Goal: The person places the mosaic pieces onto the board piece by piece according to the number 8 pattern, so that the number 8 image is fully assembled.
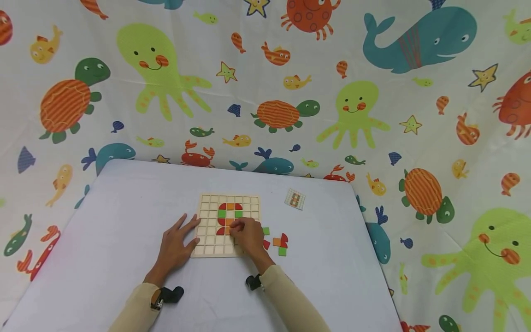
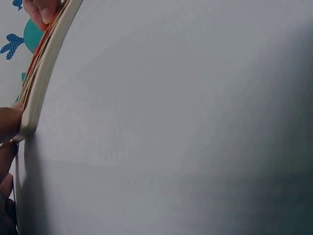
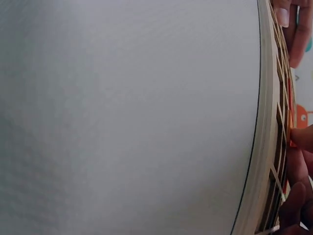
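A square wooden grid board [image 1: 207, 249] lies on the white table, with red, orange and green tiles set in its middle columns. My left hand [image 1: 175, 244] rests at the board's left edge, fingers extended and apart; in the left wrist view its thumb [image 2: 10, 123] touches the board's corner. Over the lower middle of the grid, my right hand [image 1: 247, 234] pinches an orange tile [image 1: 228, 230] at a cell. The right wrist view catches a bit of orange [image 3: 293, 144] by the thumb. My right hand covers part of the board's right side.
Right of the board lie loose tiles: a green square [image 1: 282, 251], an orange square [image 1: 276, 241], a red curved piece [image 1: 284, 238] and others partly behind my hand. A small pattern card [image 1: 295, 199] sits farther back. A sea-animal curtain [image 1: 232, 101] hangs behind the table [image 1: 340, 276].
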Motion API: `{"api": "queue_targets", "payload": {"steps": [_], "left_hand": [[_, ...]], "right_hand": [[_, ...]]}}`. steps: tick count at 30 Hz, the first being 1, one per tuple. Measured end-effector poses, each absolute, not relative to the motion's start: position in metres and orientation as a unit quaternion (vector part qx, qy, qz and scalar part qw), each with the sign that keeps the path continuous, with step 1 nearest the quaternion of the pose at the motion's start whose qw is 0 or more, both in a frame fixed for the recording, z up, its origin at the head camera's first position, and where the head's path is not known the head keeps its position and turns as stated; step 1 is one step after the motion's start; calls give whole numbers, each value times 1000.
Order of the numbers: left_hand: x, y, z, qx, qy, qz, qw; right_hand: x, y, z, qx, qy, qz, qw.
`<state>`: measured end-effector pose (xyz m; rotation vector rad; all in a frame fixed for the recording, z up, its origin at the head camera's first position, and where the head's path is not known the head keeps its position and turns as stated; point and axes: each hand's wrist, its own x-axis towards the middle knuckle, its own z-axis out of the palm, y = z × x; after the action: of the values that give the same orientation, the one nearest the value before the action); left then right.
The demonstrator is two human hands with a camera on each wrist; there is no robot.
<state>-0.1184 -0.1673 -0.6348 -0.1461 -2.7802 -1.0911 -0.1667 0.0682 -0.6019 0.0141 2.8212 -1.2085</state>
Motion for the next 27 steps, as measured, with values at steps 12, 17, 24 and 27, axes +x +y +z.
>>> {"api": "queue_targets", "payload": {"steps": [12,17,24,27], "left_hand": [[-118,-167,-633,-45,-930,-358,63],[-117,-167,-633,-47,-930,-357,69],[-116,-166,-634,-50,-929,-358,76],[-118,-166,-633,-50,-930,-356,80]], "right_hand": [[-167,103,-600,-2,898,-439,-2],[-168,131,-599,-10,887,-460,-24],[-170,165,-595,27,885,-464,-23],[-172,177,-593,41,882,-468,-29]]}}
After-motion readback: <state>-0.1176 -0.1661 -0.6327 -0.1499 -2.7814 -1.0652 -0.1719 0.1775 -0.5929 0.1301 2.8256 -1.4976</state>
